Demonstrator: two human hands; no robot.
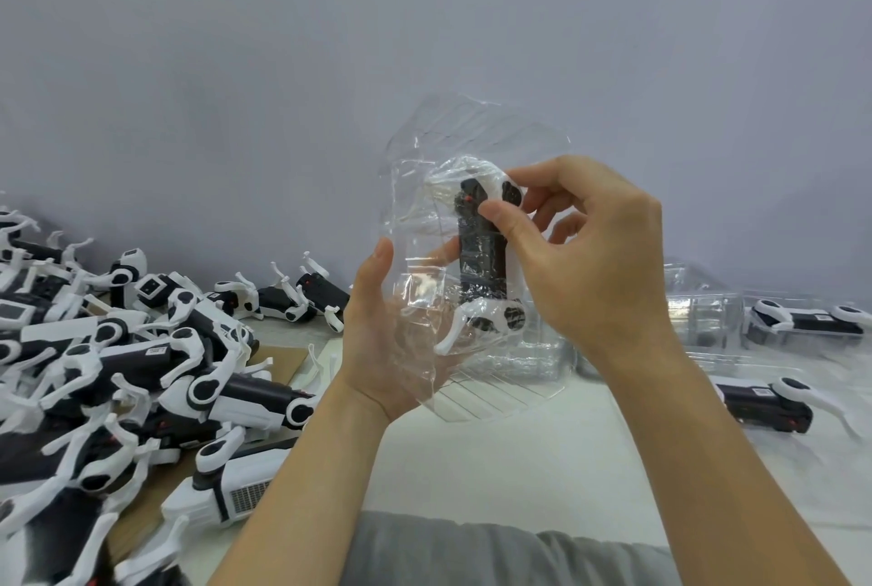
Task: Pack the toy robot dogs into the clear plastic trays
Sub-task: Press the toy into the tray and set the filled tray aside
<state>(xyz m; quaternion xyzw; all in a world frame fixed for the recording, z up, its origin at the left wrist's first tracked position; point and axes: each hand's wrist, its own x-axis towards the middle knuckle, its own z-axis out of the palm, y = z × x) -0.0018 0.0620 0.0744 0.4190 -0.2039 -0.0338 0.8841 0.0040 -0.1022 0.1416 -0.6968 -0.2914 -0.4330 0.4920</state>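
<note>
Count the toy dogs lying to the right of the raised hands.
2: one dog far right near the wall, seemingly in a clear tray; another dog nearer, loose on the table. More may hide behind the stacked trays.

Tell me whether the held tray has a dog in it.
Yes: a toy dog lies in the clear tray, with the right hand pressing it.
</note>
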